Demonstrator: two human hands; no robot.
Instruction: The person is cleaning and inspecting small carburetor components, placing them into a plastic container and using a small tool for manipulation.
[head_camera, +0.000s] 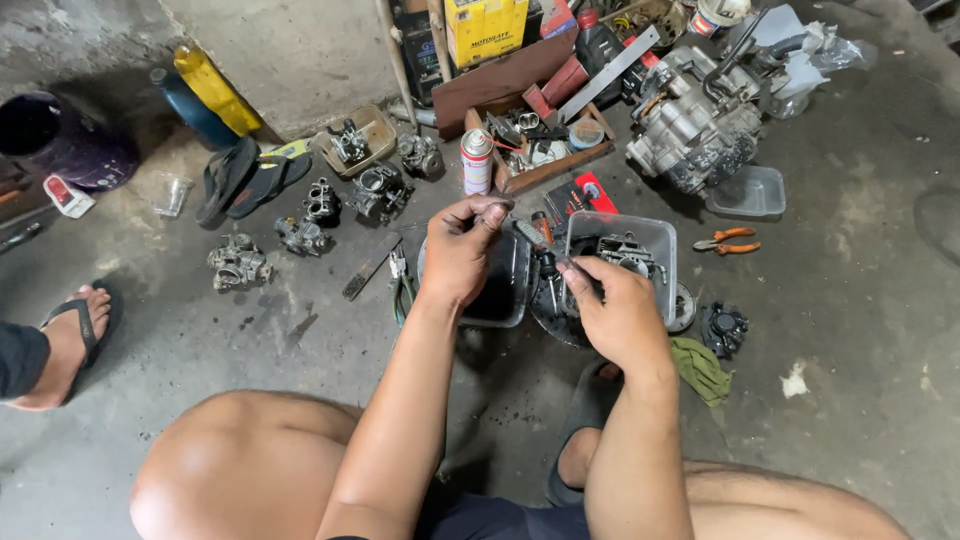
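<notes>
I am squatting on a grey concrete floor. My left hand (462, 248) is raised over a clear plastic tub of dark liquid (505, 290), its fingertips pinched on a small dark part. My right hand (612, 310) is closed on another small metal piece at the near edge of a second clear tub (655, 235) that holds a carburetor body (625, 252). The two hands are a short way apart. What each pinches is too small to name.
Several carburetors (300, 235) lie on the floor at left by dark sandals (245, 180). A spray can (477, 160) and a wooden tray of parts (545, 150) sit behind, an engine block (695, 120) at right. Orange pliers (728, 240), a green rag (700, 368), another person's sandalled foot (70, 340).
</notes>
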